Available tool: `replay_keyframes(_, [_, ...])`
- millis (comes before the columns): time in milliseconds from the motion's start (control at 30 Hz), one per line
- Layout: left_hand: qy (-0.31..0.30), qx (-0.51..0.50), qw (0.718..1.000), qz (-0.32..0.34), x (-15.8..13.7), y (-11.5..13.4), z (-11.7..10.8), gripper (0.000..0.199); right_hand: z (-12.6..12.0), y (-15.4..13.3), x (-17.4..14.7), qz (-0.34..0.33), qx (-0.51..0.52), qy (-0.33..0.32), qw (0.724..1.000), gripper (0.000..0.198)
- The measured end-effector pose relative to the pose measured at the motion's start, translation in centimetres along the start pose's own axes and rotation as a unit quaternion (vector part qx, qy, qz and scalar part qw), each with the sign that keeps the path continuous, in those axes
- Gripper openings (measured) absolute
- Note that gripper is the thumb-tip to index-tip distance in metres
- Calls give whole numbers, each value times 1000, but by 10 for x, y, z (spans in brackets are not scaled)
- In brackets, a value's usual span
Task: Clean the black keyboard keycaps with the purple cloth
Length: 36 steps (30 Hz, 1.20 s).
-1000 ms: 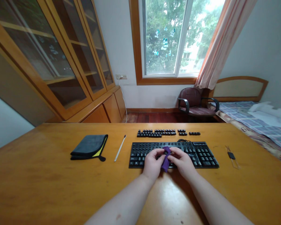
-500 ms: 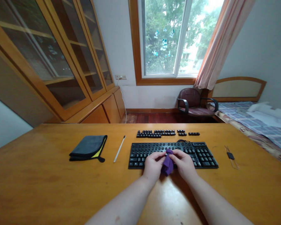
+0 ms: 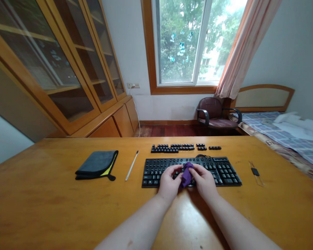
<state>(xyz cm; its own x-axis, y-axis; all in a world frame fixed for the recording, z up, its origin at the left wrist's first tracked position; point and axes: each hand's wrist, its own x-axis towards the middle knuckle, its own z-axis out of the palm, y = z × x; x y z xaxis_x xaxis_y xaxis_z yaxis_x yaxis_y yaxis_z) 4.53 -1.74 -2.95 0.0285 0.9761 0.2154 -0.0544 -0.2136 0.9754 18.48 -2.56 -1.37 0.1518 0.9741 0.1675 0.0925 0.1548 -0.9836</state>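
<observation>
A small purple cloth (image 3: pixel 187 176) is bunched between my two hands, over the front middle of a black keyboard (image 3: pixel 229 173). My left hand (image 3: pixel 169 182) pinches the cloth from the left, thumb and forefinger closed. From the other side my right hand (image 3: pixel 205 181) grips it with thumb and fingers. Whether a keycap lies inside the cloth is hidden. The keyboard's upper rows show bare switches, while keycaps remain on its lower rows and number pad. Behind it, loose black keycaps (image 3: pixel 172 148) lie in rows on the desk.
Left of the keyboard lie a white-handled brush (image 3: pixel 131 166) and a folded grey cloth (image 3: pixel 97 163) with a yellow inside. A wire keycap puller (image 3: pixel 255 172) rests at the right. Beyond the wooden desk (image 3: pixel 67 211) stand a chair (image 3: pixel 214 113) and a bed (image 3: pixel 284 128).
The purple cloth is more bunched up, and its hanging end has risen and shortened. Both hands still hold it in nearly the same place. The whole view has shifted slightly.
</observation>
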Motion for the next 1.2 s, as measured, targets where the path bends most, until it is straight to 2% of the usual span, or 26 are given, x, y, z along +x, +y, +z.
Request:
replay_keyframes(133, [20,-18,1000,-13,1,2,1,30,-1,3,3,28,30,38,998,33])
replay_keyframes(267, [11,-42,999,-22,1,8,3,19,0,3,2,22,63,30,997,32])
replay_keyframes(400, [19,-63,997,-29,0,14,2,20,-1,1,2,26,62,18,998,31])
replay_keyframes(533, [24,-68,997,-35,1,15,1,22,-4,0,3,28,53,43,997,35])
replay_keyframes(700, [-19,-32,999,-17,1,13,-1,23,-4,1,2,-14,20,-31,999,29])
replay_keyframes(800, [-23,-33,999,-12,2,12,-1,27,-3,-1,1,-32,14,-62,997,28])
replay_keyframes(1067, [24,-123,989,-78,3,10,3,25,-5,-5,2,19,71,-20,997,30])
replay_keyframes(1200, [3,-131,988,-86,3,7,2,21,-4,-4,1,1,67,-52,996,30])
